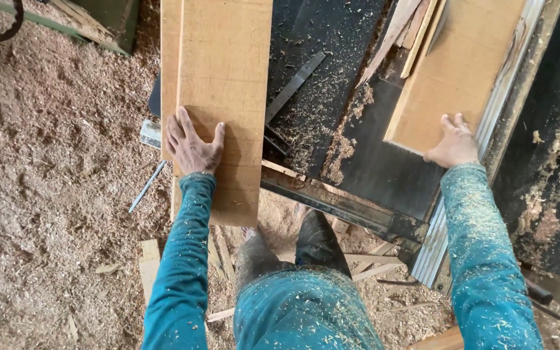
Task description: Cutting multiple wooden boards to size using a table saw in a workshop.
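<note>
1. Here, the left hand lies flat, fingers spread, on a long pale wooden plank that overhangs the dark metal saw bench.
2. The right hand presses open-palmed against the near end of a second tan wooden board, beside a ribbed metal rail.
3. Sawdust covers the floor.
</note>
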